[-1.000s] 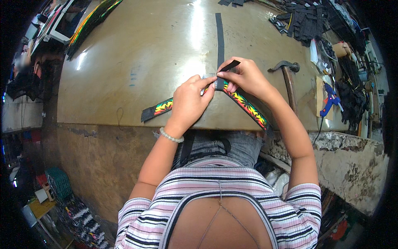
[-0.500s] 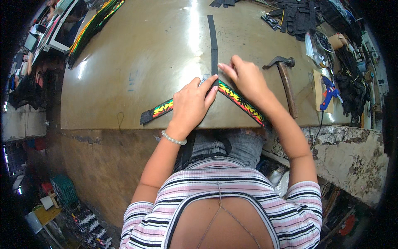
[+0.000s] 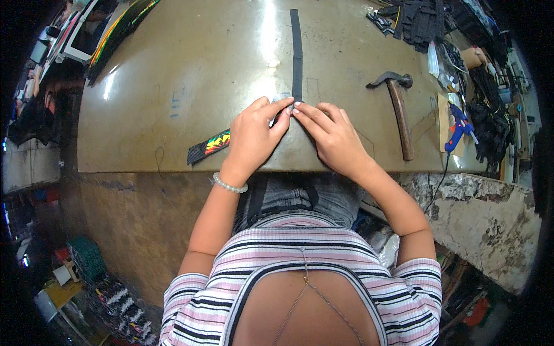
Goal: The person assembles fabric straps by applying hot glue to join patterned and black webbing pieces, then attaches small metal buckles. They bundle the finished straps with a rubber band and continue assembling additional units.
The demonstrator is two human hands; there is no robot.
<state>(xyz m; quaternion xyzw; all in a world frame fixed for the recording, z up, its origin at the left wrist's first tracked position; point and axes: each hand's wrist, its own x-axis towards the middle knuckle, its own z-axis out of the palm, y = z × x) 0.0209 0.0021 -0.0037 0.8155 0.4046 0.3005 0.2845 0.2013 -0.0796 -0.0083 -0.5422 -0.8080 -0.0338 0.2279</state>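
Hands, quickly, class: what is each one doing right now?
Left hand: fingertips pinched on the near end of the black strap, over the colourful strap.
Right hand: fingertips pinched at that same strap end.

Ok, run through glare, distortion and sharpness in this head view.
Head view: overhead light glares in a white streak on the worn table beside the dark strap; fisheye bends the table's front edge and blackens the corners; hands and hammer are sharp, the rim clutter smeared.
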